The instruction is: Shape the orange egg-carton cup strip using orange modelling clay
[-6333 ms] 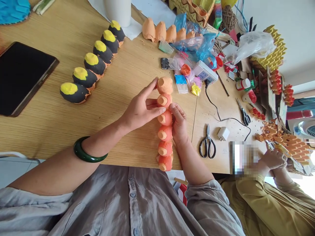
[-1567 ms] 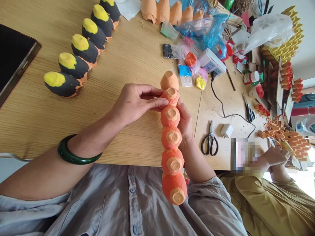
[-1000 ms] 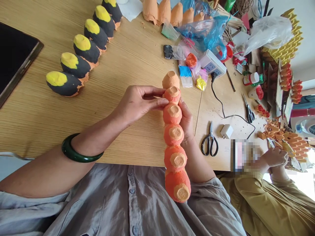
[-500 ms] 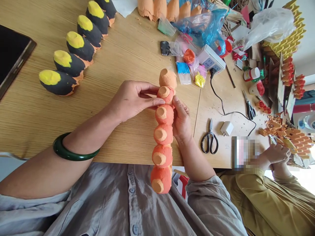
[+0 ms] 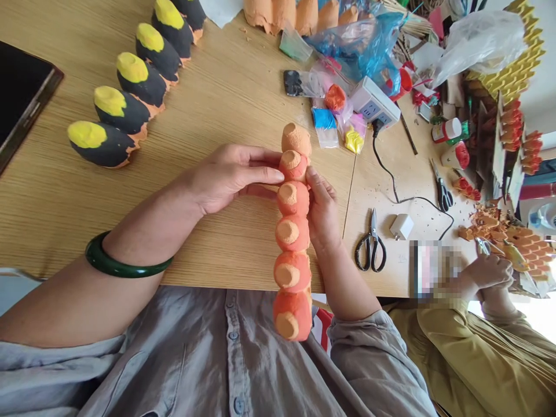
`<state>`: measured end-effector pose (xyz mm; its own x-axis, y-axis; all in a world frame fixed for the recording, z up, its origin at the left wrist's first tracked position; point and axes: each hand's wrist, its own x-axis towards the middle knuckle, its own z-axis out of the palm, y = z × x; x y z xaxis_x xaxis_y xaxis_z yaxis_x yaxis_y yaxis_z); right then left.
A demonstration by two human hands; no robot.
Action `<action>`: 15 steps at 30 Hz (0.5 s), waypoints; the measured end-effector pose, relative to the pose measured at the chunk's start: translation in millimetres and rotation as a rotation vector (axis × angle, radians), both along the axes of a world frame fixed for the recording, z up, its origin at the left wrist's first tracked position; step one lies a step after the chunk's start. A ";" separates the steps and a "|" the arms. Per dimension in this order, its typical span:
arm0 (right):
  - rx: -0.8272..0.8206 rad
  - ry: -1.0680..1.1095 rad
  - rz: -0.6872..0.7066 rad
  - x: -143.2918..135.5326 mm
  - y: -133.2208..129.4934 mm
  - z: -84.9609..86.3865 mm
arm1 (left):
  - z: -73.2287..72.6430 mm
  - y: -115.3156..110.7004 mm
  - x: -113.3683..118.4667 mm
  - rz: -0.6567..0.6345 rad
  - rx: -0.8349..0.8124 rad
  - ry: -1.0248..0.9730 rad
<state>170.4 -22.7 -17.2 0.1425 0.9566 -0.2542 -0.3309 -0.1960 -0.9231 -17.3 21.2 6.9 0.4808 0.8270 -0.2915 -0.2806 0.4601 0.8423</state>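
Note:
An orange bumpy strip (image 5: 293,272) made of several rounded cups runs toward my body, its near end past the table edge. Red-orange clay coats most cups, with pale tips bare; the farthest cup is plain pale orange. My left hand (image 5: 245,176) touches the strip's left side near the second cup, thumb on top and fingers partly hidden behind. On the right side my right hand (image 5: 324,208) grips it, thumb against the second cup. At the upper left of the table lies a strip of black cups with yellow tips (image 5: 150,37).
Scissors (image 5: 370,246), a white plug adapter (image 5: 402,226) and a power strip (image 5: 376,104) with its cord lie right. Bags of coloured clay (image 5: 324,119) sit beyond the strip. A dark tablet (image 5: 26,98) is far left. Another person's hands (image 5: 489,272) are at right.
The near end of the orange strip has swung slightly right. My left thumb has shifted slightly up and left, and more of its fingers show below the thumb.

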 end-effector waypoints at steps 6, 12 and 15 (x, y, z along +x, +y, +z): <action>-0.029 -0.034 0.013 -3.9 -1.6 0.9 | -9.0 1.3 1.9 0.123 0.141 0.108; 0.106 -0.134 0.074 -2.8 -7.3 -3.8 | -13.1 0.8 2.3 0.092 0.221 0.210; 0.135 -0.161 0.101 -2.0 -6.1 -6.0 | -12.2 -0.2 4.6 0.109 0.156 0.196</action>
<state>168.4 -28.8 -23.2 0.0726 0.9919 -0.1045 -0.1626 -0.0915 -0.9824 -12.7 21.0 -5.3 0.3330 0.9130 -0.2356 -0.1461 0.2968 0.9437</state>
